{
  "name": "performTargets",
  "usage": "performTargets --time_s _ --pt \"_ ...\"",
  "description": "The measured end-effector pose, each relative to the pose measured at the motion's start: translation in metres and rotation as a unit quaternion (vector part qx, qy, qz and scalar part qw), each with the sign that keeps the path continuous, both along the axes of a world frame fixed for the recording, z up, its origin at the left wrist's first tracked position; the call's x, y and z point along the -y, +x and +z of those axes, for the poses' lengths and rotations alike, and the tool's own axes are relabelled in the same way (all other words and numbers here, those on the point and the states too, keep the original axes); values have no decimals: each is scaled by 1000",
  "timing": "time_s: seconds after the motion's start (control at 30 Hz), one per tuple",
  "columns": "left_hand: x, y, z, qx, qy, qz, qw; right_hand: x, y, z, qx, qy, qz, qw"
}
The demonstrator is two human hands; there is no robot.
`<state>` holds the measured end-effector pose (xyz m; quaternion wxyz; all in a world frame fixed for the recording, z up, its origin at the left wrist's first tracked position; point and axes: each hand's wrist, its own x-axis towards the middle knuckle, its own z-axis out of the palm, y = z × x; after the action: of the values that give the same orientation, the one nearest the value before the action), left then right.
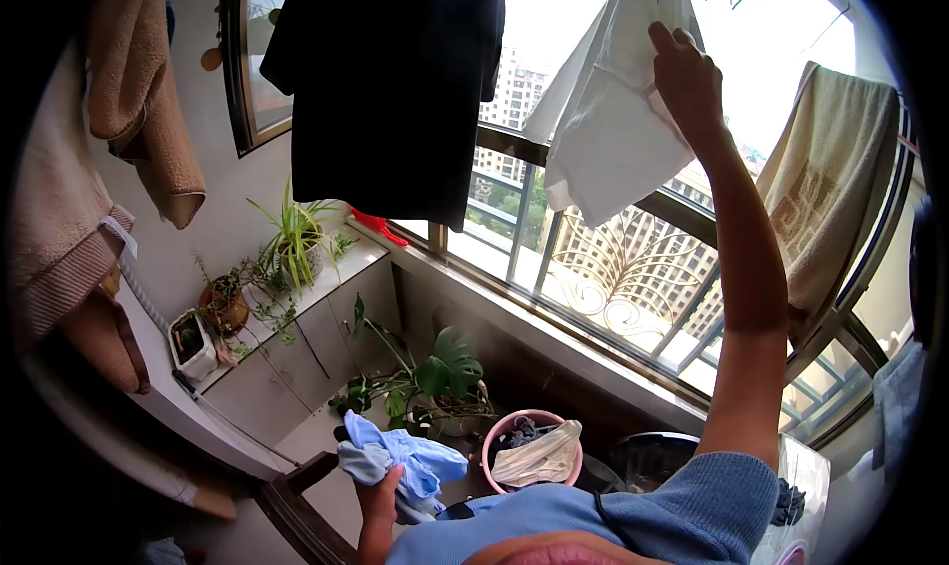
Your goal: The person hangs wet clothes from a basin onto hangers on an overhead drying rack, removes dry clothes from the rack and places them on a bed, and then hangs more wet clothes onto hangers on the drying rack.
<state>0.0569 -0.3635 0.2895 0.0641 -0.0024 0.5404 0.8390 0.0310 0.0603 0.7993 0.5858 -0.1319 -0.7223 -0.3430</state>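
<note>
Basin [501, 434]: pink; contains one pale cloth [539, 459] and a dark cloth [524, 433].

Blue cloth [420, 461]: bunched, left of the basin and well apart from the rim; in the left hand [379, 493], whose fingers close around its lower part.

White garment [623, 120]: hanging, high above the basin and to its right. Right hand [689, 79]: raised to the garment's right edge, fingers curled and touching it; whether they pinch the fabric cannot be told.

Black shirt [386, 100]: hanging, above the basin and to its left.

Beige towel [830, 170]: hanging, above the basin, far right.

Brown towel [148, 100]: hanging, above the basin, far left.

Black tub [633, 453]: just right of the basin.

Broad-leaved plant [450, 367]: near the basin, behind and left.

Spider plant [297, 234]: potted, on the surface [343, 272], farther behind and left of the basin.
</note>
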Motion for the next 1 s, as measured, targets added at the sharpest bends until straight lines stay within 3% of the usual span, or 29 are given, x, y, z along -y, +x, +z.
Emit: performTargets --time_s 0.03,0.1,0.17,0.23,0.3,0.37,0.4,0.43,0.5,0.57,0.63,0.67,0.77,0.8,0.83,0.87,0.9,0.93,0.97,1.0 --pt "-1 -1 -1 -4 2 -4 1000 -16 1 -7 -10 6 10 1000" --pt "-1 -5 0 -8 3 -2 1000 -36 8 4 -92 28 138 986" --pt "-1 -4 9 -16 -5 -1 1000 -36 17 27 -126 -11 163 978" --pt "-4 -5 19 -16 -12 -1 1000 -51 16 58 -158 28 263 951" --pt "-5 -10 21 -17 -8 -12 1000 -45 19 80 -195 -90 336 917" --pt "-11 -12 27 -24 -5 -24 999 -43 12 89 -89 -238 412 875" --pt "-12 -14 24 -28 -3 -32 999 -34 4 81 -33 -246 419 873" --pt "-14 -17 21 -30 -2 -40 999 -20 -9 66 -11 -278 406 870" --pt "-12 -16 22 -52 -40 -53 996 0 -24 26 81 -366 454 809" --pt "-6 -15 24 -85 -86 -62 991 39 -20 -20 132 -483 560 661" --pt "3 -15 9 -199 -164 -66 964 79 -11 -66 181 -530 585 587" --pt "0 -17 16 -225 -137 -63 963 96 -4 -88 224 -522 611 551" --pt "-12 -30 40 -260 -90 -63 959 153 17 -146 274 -488 767 313" --pt "-20 -35 51 -257 -82 -72 960 171 26 -160 282 -489 802 195" --pt "-29 -40 61 -253 -72 -82 961 187 30 -175 296 -477 820 114" --pt "-39 -41 69 -245 -58 -95 963 205 30 -194 303 -445 838 89" --pt "-49 -41 74 -233 -46 -106 966 226 31 -212 321 -418 842 115" --pt "-60 -40 78 -219 -31 -115 968 240 29 -228 401 -360 810 232" --pt "-67 -38 80 -204 -15 -119 971 251 21 -240 437 -259 806 303" --pt "-72 -36 81 -190 0 -115 975 249 19 -245 560 -299 709 307"
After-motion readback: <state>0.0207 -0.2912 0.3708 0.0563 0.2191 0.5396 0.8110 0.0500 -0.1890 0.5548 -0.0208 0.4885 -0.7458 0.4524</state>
